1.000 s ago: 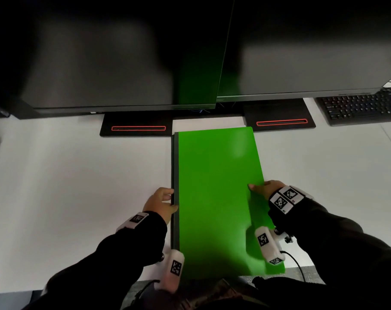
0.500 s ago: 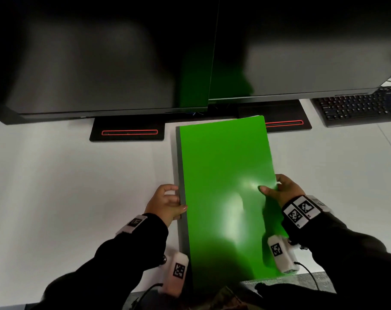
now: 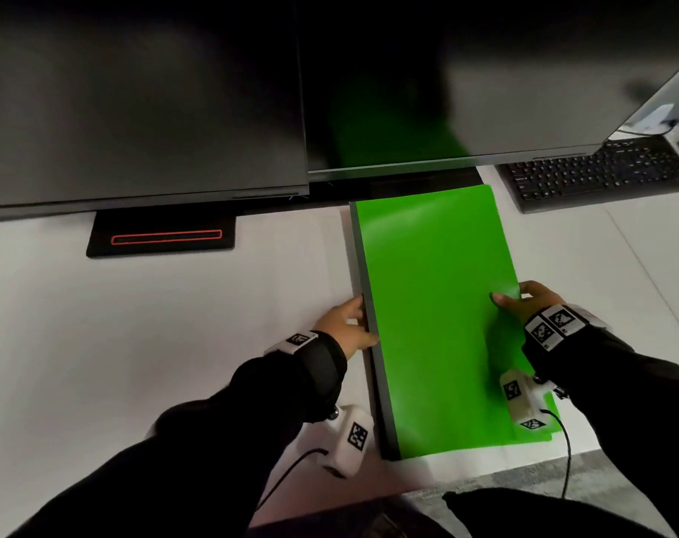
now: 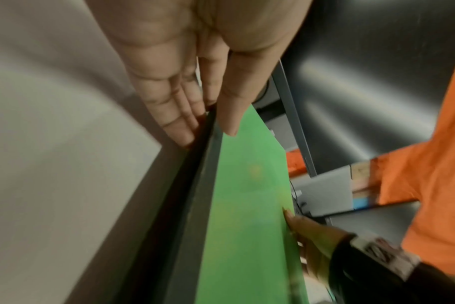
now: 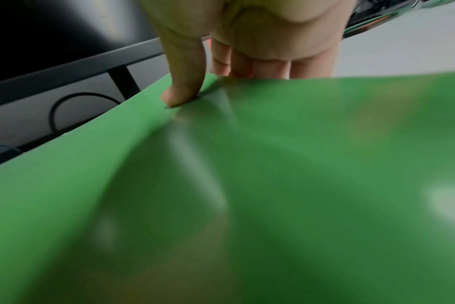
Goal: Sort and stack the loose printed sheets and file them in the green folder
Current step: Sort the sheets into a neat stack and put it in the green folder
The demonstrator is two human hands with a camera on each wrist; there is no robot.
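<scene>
Two big dark screens stand side by side at back of white desk. Flat black stand with red outline under left screen. Black keyboard far right. Orange cloth shows in left wrist view.

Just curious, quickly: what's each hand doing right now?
Left hand: grips the green folder at its spine.
Right hand: pinches the folder's cover edge.

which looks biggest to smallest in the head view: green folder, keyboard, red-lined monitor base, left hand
1. green folder
2. keyboard, partly cut off, farther away
3. monitor base, close to the keyboard in apparent size, so unsure
4. left hand
</scene>
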